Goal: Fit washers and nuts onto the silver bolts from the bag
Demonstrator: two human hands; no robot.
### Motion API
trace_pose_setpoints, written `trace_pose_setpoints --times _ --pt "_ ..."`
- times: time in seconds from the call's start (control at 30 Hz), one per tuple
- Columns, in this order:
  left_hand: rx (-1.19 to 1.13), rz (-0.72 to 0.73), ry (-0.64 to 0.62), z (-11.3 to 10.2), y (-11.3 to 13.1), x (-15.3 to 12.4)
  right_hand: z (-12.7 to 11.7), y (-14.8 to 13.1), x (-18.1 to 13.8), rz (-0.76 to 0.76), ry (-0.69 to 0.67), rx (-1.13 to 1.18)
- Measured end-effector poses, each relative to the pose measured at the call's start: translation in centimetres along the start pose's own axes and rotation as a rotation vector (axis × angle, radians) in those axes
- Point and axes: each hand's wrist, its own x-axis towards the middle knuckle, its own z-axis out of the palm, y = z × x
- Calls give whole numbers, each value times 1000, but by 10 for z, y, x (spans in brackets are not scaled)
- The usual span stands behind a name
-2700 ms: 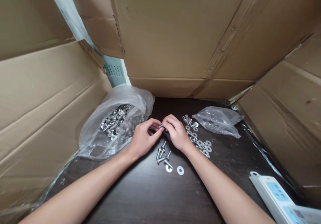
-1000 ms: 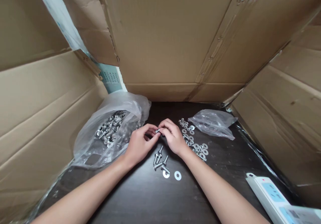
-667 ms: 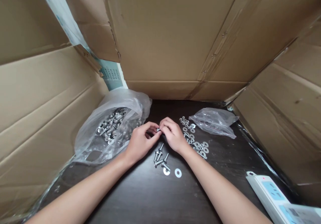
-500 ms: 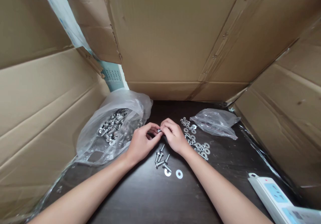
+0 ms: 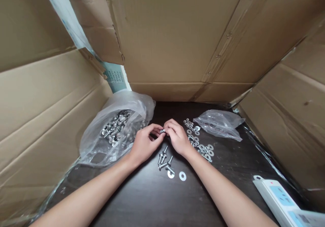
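Observation:
Between the fingertips of both hands sits a small metal bolt (image 5: 162,131), partly covered by the fingers. My left hand (image 5: 147,141) pinches it from the left. From the right, my right hand (image 5: 176,137) closes its thumb and fingers on the other end; whether a nut is on it I cannot tell. Just below the hands, several bolts (image 5: 165,159) lie loosely on the dark table (image 5: 142,200). Two flat washers are near them: one washer (image 5: 182,176) lies apart, and another washer (image 5: 171,174) is partly under a bolt.
An open clear bag (image 5: 88,142) with many bolts (image 5: 117,127) stands at the left. Right of my hands lie nuts (image 5: 188,122) and scattered washers (image 5: 210,147), beside a flattened plastic bag (image 5: 219,123). A power strip (image 5: 278,200) is at lower right. Cardboard walls (image 5: 177,34) enclose the table.
My right fingers have shifted slightly, so more of the bolt shows between the hands. The whole view has moved a little; the loose bolts and washers lie as before.

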Motion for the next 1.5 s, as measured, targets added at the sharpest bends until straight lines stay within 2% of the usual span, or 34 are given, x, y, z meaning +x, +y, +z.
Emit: trace_pose_setpoints --times 0.7,0.9,1.17,1.5 --pt "0 18 11 -1 -2 1 3 -2 -1 25 49 -32" --pt "0 16 20 0 -3 1 0 0 -2 36 37 50" --pt "2 3 12 -1 -2 0 2 0 -1 13 61 4" --pt "35 -14 31 -1 -1 1 2 4 -1 15 77 60"
